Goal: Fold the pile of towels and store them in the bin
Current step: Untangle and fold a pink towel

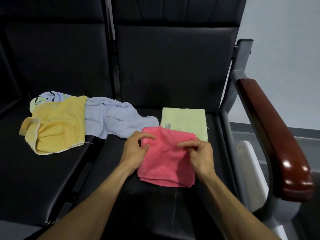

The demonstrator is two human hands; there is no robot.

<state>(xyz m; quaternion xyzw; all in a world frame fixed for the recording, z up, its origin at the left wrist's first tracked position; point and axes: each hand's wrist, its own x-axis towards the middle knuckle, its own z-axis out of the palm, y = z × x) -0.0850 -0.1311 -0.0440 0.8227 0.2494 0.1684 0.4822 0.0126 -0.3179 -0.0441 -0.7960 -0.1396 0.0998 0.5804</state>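
Now both my hands work the pink towel (166, 158) on the black seat (173, 75), where it lies already folded into a thick, layered square. My left hand (134, 151) pinches its far left corner, fingers (147, 135) curled over the top edge and thumb tucked under. My right hand (200, 153) pinches the far right corner the same way, fingers narrow on a ridge of cloth. The edge between my two grips runs left to right, and the stacked open edges lie on the side nearest me. So the towel sits directly under and just toward me from my fingers, shared evenly by both hands.

Just beyond it, touching or slightly overlapped by its far edge, rests the pale green towel (185, 120), folded flat with a small label showing. To my left wait the unfolded ones: a blue towel (110, 118) sprawled across the gap between seats, and a yellow towel (57, 125) on the neighbouring seat, with a striped towel (45, 98) peeking out behind it.

By my reckoning, this fold is nearly finished, and the pink square goes next onto the green one. No bin is plainly in view; a white object (249, 161) stands beyond the armrest (277, 135) on my right, but I cannot tell what it is.
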